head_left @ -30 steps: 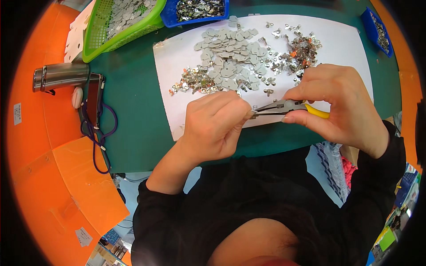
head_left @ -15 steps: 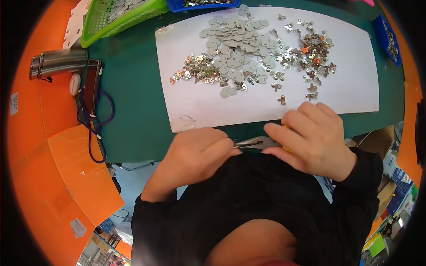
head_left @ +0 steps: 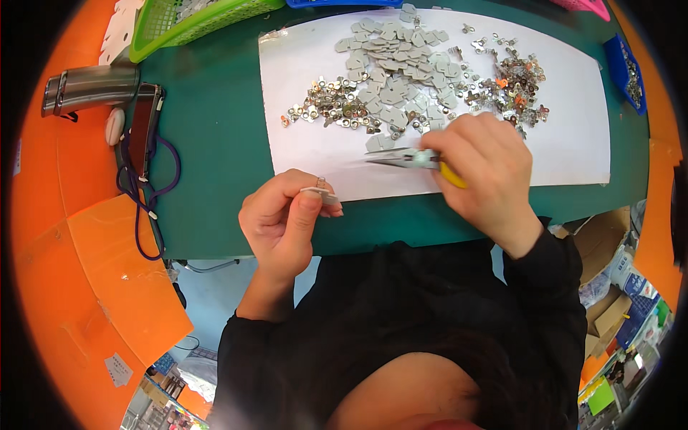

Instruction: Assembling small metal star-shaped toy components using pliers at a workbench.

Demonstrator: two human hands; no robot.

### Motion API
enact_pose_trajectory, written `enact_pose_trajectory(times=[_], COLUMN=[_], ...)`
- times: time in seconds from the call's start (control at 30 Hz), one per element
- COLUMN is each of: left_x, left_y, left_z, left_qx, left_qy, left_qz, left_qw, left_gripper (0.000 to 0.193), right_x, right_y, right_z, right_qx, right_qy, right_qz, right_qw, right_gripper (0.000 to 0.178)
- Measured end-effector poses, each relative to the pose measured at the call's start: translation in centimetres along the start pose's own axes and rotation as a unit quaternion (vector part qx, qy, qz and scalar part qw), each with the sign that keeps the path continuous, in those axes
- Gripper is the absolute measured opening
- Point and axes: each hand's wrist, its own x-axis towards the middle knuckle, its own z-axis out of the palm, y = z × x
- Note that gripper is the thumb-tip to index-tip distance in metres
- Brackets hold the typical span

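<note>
Between the thumb and fingers of my left hand (head_left: 281,223) is a small light-grey flat piece (head_left: 324,193), with a bit of shiny metal standing up at its edge. My right hand (head_left: 491,179) is wrapped round the yellow handles of needle-nose pliers (head_left: 410,158). Their jaws point left over the white sheet (head_left: 304,154) and look slightly parted, with nothing visible between them. Past the pliers lies a heap of grey flat pieces (head_left: 394,54). Small metal clips (head_left: 326,100) lie left of that heap, and more metal clips (head_left: 522,75), some coppery, lie to its right.
On the green table (head_left: 208,158), a steel tumbler (head_left: 97,92) lies at the left beside a phone (head_left: 145,129) with a purple cord. A green basket (head_left: 208,29) stands at the far left, a blue tray (head_left: 615,61) at the right edge.
My hands have moved apart from their spot at the table's front edge. The right carried the pliers up over the sheet; the left turned, bringing the grey piece into sight.
</note>
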Motion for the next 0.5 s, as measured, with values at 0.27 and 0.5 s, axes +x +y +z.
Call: enact_pose_trajectory(times=[0.27,0.5], left_x=[0.3,-0.1], left_y=[-0.2,-0.3], left_z=[1.0,0.5], left_qx=[-0.006,0.057], left_qy=[-0.008,-0.003], left_qz=[-0.022,0.013], left_qw=[1.000,0.998], left_gripper=[0.018,0.026], right_x=[-0.1,-0.5], right_y=[-0.4,-0.7], right_z=[-0.1,-0.6], right_qx=[0.035,0.001], right_qy=[-0.005,-0.058], right_qz=[0.038,0.027], right_qw=[0.999,0.998], right_gripper=[0.041,0.046])
